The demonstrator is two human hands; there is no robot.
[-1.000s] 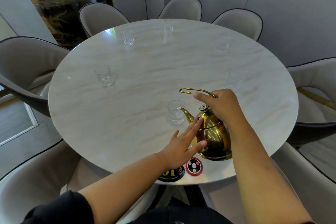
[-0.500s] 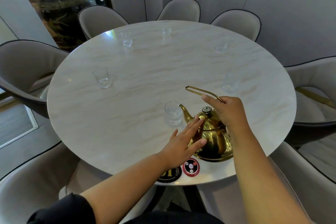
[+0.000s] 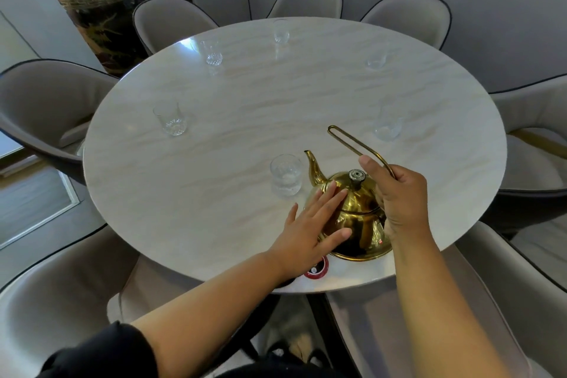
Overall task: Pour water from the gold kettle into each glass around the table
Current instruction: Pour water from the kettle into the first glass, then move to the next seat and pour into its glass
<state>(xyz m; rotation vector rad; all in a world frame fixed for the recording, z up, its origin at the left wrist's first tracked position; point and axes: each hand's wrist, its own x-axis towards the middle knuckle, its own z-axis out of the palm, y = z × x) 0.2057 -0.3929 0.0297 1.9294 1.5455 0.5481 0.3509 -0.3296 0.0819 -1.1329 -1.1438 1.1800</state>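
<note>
The gold kettle (image 3: 359,218) stands upright on the round marble table (image 3: 233,120) near its front edge. My right hand (image 3: 399,193) grips the kettle's thin wire handle, which is raised and slants up to the left. My left hand (image 3: 313,224) lies flat against the kettle's left side with fingers spread. A clear glass (image 3: 286,174) holding some water stands just left of the spout. Several other glasses ring the table: left (image 3: 170,118), far left (image 3: 212,52), far middle (image 3: 281,31), far right (image 3: 376,59) and right (image 3: 388,123).
Grey upholstered chairs (image 3: 46,107) surround the table on all sides. A large dark ornamental jar (image 3: 101,0) stands behind the far-left chairs. A red round sticker (image 3: 316,270) sits on the table edge under my left wrist.
The kettle has tipped back from a slight forward tilt toward the near glass to upright on the table. The handle has swung up and my right hand has moved back with it.
</note>
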